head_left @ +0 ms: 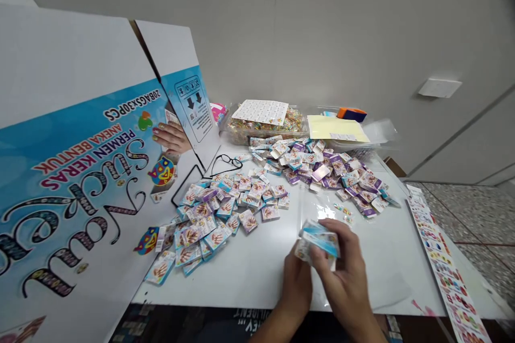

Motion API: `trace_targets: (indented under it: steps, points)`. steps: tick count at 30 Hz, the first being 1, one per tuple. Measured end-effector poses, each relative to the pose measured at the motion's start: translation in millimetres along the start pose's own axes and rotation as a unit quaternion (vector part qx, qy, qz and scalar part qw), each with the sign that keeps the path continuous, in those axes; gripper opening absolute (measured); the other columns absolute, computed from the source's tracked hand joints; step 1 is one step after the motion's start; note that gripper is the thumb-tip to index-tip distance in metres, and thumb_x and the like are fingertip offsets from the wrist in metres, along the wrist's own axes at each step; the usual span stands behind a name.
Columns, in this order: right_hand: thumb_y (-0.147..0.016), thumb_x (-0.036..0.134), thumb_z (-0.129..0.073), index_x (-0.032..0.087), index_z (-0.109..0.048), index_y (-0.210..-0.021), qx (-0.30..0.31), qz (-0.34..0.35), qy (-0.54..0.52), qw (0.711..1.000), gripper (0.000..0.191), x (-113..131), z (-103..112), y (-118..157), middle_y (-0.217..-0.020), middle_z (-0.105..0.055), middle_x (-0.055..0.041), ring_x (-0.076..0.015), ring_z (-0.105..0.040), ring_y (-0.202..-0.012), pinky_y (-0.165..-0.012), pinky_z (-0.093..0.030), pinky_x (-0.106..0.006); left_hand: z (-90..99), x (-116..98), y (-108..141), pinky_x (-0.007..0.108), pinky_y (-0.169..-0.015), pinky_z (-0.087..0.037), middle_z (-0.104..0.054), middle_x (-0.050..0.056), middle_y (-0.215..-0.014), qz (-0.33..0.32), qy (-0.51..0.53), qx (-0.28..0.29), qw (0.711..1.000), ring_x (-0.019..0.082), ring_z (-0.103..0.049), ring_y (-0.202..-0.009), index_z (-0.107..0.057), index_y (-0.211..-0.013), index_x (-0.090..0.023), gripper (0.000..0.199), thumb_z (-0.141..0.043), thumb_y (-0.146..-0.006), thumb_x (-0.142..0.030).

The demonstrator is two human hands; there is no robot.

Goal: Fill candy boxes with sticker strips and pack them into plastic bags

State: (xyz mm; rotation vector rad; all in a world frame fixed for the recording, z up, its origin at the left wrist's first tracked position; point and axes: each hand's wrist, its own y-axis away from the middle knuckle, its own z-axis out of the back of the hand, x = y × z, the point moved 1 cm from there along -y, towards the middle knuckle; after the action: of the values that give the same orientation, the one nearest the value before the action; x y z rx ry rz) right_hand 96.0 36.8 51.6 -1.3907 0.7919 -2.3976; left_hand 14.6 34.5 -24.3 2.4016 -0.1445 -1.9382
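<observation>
My right hand [344,265] is closed round small blue and white boxes [322,241] near the table's front edge. Against the same boxes, from the left and below, is my left hand [298,278], its fingers mostly hidden behind them. A heap of small printed boxes [217,209] lies to the left of my hands. Behind and to the right spreads another heap of boxes, purple and blue [338,171]. A few tiny wrapped pieces [346,211] sit just beyond my right hand on a clear plastic bag [317,206].
A large printed carton [88,161] stands at the left. Black glasses [227,159] lie near it. Along the wall are a tub of wrapped pieces [261,129] and a yellow sheet [338,127]. A sticker strip [442,268] lies at the right edge.
</observation>
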Motion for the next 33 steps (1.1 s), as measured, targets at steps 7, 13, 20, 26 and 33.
trace_targets:
  steps: [7, 13, 20, 26, 33]
  points:
    - [-0.094, 0.021, -0.06, 0.02, -0.053, -0.131, 0.072, 0.145, 0.133, 0.978, 0.038, -0.9, 19.2, 34.2, -0.125, -0.06, -0.016, -0.0276, -0.062, -0.113, -0.088, -0.057, -0.04, 23.6, -45.2, 31.8, 0.034, -0.088, -0.054, -0.071, 0.009, -0.117, 0.158, 0.296, 0.029, 0.942, 0.023, -0.069, -0.098, -0.066, -0.125, -0.025, 0.058, -0.075, -0.081, -0.062]
    - [-0.093, 0.019, -0.058, 0.015, -0.053, -0.129, 0.069, 0.208, 0.285, 0.933, 0.036, -10.6, 8.1, 64.2, -0.137, -0.057, -0.0228, -0.0326, -0.057, -0.126, -0.101, -0.044, -0.051, 20.7, -38.4, 29.4, 0.029, -0.096, -0.051, -0.074, 0.009, -0.107, 0.252, 0.357, 0.032, 0.899, 0.022, -0.068, -0.105, -0.077, -0.101, -0.017, 0.029, -0.083, -0.079, -0.034]
    - [-0.097, 0.023, -0.054, 0.016, -0.054, -0.128, 0.078, 0.158, 0.319, 0.931, 0.032, -16.0, 6.8, 99.1, -0.148, -0.049, -0.0252, -0.0332, -0.049, -0.139, -0.114, -0.032, -0.058, 27.3, -20.3, 47.4, 0.032, -0.107, -0.044, -0.073, 0.009, -0.115, 0.25, 0.326, 0.067, 0.909, 0.025, -0.063, -0.118, -0.077, -0.106, -0.017, 0.029, -0.079, -0.083, -0.035]
    - [-0.103, 0.028, -0.042, 0.004, -0.017, -0.161, 0.078, 0.176, 0.26, 0.946, 0.067, -6.4, -4.6, 120.0, -0.169, -0.014, -0.0222, -0.0346, -0.029, -0.153, -0.117, -0.038, -0.055, 40.8, -8.3, 59.9, 0.029, -0.099, -0.048, -0.073, 0.005, -0.108, 0.24, 0.227, 0.012, 0.944, 0.023, -0.065, -0.108, -0.076, -0.102, -0.019, 0.03, -0.076, -0.085, -0.045]
    - [-0.102, 0.021, -0.041, -0.004, -0.007, -0.161, 0.122, 0.131, 0.263, 0.948, 0.072, -4.1, -10.7, 113.4, -0.168, -0.017, -0.0266, -0.0357, -0.021, -0.156, -0.115, -0.041, -0.059, 54.1, -22.7, 52.8, 0.024, -0.087, -0.05, -0.072, 0.005, -0.1, 0.24, 0.226, 0.06, 0.942, 0.019, -0.066, -0.097, -0.073, -0.104, -0.019, 0.029, -0.076, -0.086, -0.041]
